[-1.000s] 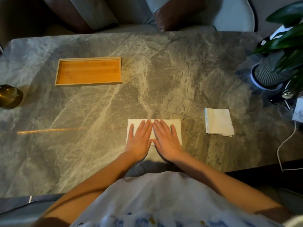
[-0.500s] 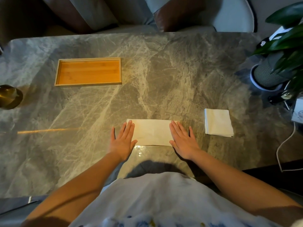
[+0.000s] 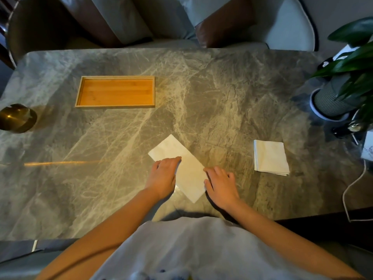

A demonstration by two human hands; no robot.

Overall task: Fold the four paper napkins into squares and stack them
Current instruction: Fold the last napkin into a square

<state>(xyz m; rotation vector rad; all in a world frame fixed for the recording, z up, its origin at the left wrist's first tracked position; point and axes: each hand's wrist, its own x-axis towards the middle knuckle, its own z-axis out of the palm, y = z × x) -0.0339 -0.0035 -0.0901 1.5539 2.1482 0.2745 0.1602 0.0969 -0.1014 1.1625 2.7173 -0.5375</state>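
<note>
Since the earlier frames, the white paper napkin folded to a long rectangle (image 3: 189, 174) has turned from square-on to diagonal, and both hands have closed in from its short ends to its long edges. It lies flat on the grey veined marble table (image 3: 222, 98), near the front edge and directly before the person. One corner points away from the person and the opposite corner points toward them.

Hands: two.
- Left hand (image 3: 163, 176): fingers bent, index tip on the paper at the left long edge. Whether it pinches the napkin or only presses it cannot be told.
- Right hand (image 3: 221, 186): relaxed, fingers loosely extended, tips touching the right long edge; nothing is grasped.

Napkins: one rectangle under the hands, plus one stack of white napkins folded to squares (image 3: 270, 157), well apart to the right. The number of napkins in that stack cannot be told.

Other items on the table:
- One shallow rectangular wooden tray (image 3: 115, 91), far left.
- One round brass object (image 3: 17, 118), at the left edge.
- One green-leaved plant in a ribbed grey pot (image 3: 331, 102), at the right edge.
- One white cable (image 3: 353, 188), trailing over the front right corner.
</note>
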